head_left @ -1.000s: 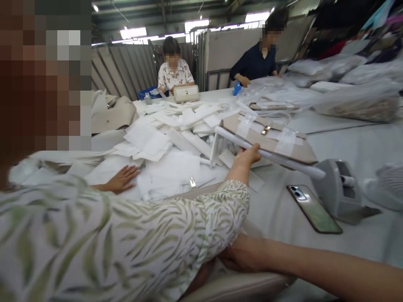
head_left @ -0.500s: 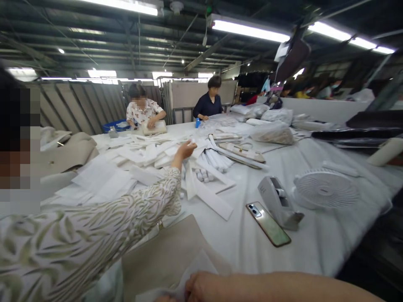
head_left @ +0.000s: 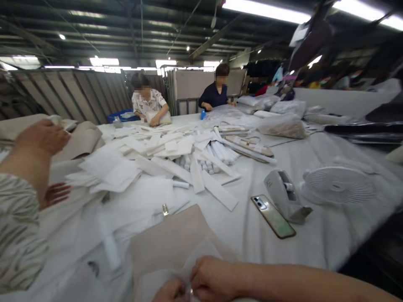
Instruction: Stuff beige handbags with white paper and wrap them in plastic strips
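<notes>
My right hand [head_left: 214, 279] and my left hand [head_left: 170, 292] meet at the bottom edge, both closed in a pinch. Between the fingertips is a thin translucent sheet [head_left: 195, 262] that lies over a beige bag [head_left: 170, 239] in front of me. The left hand is partly cut off by the frame. A small metal clasp [head_left: 164, 209] sits at the bag's far edge.
A co-worker's leaf-patterned sleeve [head_left: 15, 226] and two hands [head_left: 40, 136] are at the left. A heap of white paper pieces [head_left: 163, 159] covers the table. To the right lie a phone [head_left: 273, 216], tape dispenser [head_left: 285, 195] and small fan [head_left: 338, 184]. Two people work at the far end.
The co-worker's arm has pulled back from the paper heap to the left edge. My two hands have come together on the sheet. The view has tilted slightly.
</notes>
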The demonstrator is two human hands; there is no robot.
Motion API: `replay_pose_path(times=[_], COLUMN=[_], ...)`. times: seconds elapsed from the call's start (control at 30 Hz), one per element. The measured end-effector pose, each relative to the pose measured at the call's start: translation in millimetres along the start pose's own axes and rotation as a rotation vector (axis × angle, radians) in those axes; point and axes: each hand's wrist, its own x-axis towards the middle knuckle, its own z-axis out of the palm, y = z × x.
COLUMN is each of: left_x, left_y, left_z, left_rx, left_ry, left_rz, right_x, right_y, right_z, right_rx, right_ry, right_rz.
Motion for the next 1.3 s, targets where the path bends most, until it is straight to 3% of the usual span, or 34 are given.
replay_pose_path(times=[0.1, 0.2, 0.4, 0.6, 0.97, 1.3], left_x=[-39.6, -52.0, -49.7, -51.3, -54.1, -52.9], left_y=[13.2, 23.2, 20.0, 15.9, 17.4, 6.4], left_z=[9.1, 4.7, 6.5, 10.3, 11.8, 16.5], left_rx=[-0.133, -0.276, -0.362, -0.31, -0.182, -0.093], left_ry=[-0.067, -0.139, -0.085, -0.106, -0.132, -0.161], left_rz=[-0.09, -0.146, -0.147, -0.068, -0.112, -0.078], right_x=[-3.4, -2.0, 0.5, 2.0, 1.3, 4.0], right_y=[-9.8, -10.6, -7.6, -3.7, -26.8, -26.0], right_z=[-16.8, -24.5, -23.1, -18.0, -37.6, -30.4], right_rx=[0.074, 0.129, 0.176, 0.174, -0.007, -0.014], right_ry=[0.028, 0.018, -0.002, -0.013, -0.058, -0.074], right_rz=[-0.035, -0.061, -0.058, -0.055, 0.201, 0.402])
